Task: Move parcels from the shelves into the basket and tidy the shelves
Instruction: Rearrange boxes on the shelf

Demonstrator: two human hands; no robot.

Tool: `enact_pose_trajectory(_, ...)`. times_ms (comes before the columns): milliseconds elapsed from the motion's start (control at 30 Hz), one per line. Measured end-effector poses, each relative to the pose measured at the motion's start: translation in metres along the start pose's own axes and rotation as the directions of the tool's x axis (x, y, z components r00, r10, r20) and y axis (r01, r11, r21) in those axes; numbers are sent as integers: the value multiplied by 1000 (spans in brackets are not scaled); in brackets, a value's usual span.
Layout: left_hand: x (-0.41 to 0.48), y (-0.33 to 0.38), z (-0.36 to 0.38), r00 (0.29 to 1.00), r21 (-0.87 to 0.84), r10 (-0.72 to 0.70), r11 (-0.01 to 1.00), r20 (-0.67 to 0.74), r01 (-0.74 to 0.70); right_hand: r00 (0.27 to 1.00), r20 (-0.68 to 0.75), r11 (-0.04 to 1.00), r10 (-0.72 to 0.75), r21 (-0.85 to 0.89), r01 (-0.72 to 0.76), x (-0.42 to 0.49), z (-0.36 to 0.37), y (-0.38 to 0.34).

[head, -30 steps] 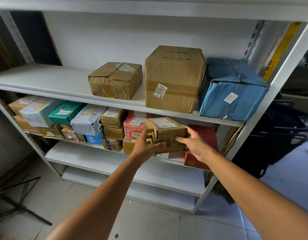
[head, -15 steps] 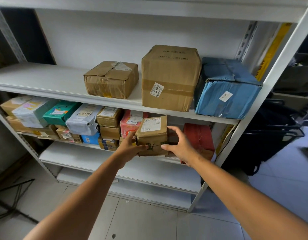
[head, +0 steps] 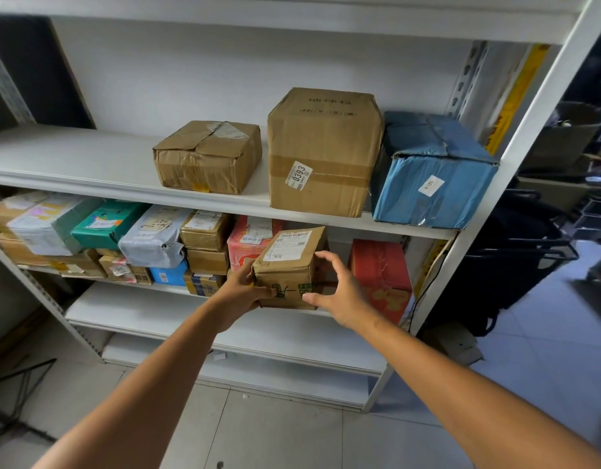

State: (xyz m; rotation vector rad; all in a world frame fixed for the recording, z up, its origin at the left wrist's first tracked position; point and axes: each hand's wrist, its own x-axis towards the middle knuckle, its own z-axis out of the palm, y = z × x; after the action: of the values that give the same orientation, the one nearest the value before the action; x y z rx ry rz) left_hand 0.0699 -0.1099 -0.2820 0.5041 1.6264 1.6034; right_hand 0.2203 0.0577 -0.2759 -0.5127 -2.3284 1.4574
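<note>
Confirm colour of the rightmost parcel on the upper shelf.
The parcel is blue, with a white label on front; head view shows it best.

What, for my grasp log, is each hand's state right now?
Left hand: holding the small brown cardboard parcel by its left side.
Right hand: open, spread beside that parcel.

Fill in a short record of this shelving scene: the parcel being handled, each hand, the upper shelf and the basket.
Parcel handled: small brown parcel, white label on top, on the shelf below, between pink parcel and red box
Left hand: grips the parcel's left side
Right hand: cupped by its right side; contact unclear
Upper shelf: low brown box, tall brown box marked 0393, blue box
Basket: black, right of the shelving
</note>
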Motion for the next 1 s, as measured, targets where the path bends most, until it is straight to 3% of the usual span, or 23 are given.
enact_pose_trajectory(333,14,-12,30,999,116,1,993,-42,4,952,-76,929,295,256,-268,12,-13,22)
enact_pose_trajectory(467,25,-15,55,999,75,-6,997,-46,9,925,-95,882,367,351,-314,9,-32,37)
enact_pose_trajectory(633,52,-18,91,996,77,26,997,-90,-19,910,-120,876,396,348,-335,9,-55,63)
enact_pose_trajectory(1000,134,-47,173,998,8,-41,999,-43,42,835,-186,830,519,345,-439,37,-130,136)
